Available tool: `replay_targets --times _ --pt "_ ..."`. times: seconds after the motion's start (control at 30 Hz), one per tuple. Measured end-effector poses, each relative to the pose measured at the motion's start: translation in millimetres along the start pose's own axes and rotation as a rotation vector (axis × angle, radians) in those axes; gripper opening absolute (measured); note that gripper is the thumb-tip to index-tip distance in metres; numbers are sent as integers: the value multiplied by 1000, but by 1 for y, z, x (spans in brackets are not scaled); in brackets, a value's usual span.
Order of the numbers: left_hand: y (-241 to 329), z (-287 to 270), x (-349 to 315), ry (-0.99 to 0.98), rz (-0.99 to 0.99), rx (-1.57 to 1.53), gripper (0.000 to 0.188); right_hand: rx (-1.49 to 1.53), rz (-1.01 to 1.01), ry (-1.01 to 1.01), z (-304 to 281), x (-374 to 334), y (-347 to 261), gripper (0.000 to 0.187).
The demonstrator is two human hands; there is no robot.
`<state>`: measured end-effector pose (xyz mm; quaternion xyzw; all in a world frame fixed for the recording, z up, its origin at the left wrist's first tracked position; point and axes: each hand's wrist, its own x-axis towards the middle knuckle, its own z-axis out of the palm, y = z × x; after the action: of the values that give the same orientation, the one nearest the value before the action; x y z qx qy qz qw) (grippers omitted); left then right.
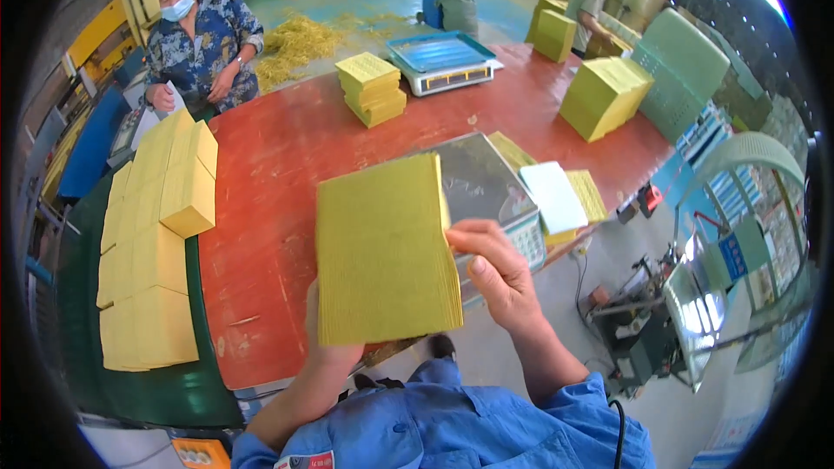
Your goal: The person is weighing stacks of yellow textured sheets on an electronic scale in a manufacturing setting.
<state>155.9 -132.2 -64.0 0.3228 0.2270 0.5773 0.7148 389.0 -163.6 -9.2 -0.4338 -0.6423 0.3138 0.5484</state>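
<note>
A thick stack of yellow paper sheets is held up in front of me, its layered edges showing at the right and bottom. My left hand grips it from the lower left, with most fingers hidden behind the stack. At the right edge, my right hand touches the sheets with its bent fingertips, the thumb a little apart from them. Behind the stack sits a weighing scale with a dark top, partly covered. Beside the scale lies a white card on yellow paper.
A red table spreads ahead, bearing a small yellow stack, a second scale with a blue tray and a big yellow block. Yellow bundles line a green belt. A masked co-worker stands far left; a fan stands right.
</note>
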Motion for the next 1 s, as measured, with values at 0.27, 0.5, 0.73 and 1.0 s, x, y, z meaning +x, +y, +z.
replay_targets --times 0.27,0.5,0.73,1.0 --pt "-103 92 130 56 -191 -362 43 -364 -113 118 -90 104 52 26" --pt "-147 89 151 275 -263 -489 45 -518 -127 -40 -108 146 97 25" --pt "-73 56 41 320 -448 -443 54 -723 -275 -165 -77 130 76 36" --pt "56 -53 -12 402 -134 44 48 -825 -285 -177 -19 117 8 34"
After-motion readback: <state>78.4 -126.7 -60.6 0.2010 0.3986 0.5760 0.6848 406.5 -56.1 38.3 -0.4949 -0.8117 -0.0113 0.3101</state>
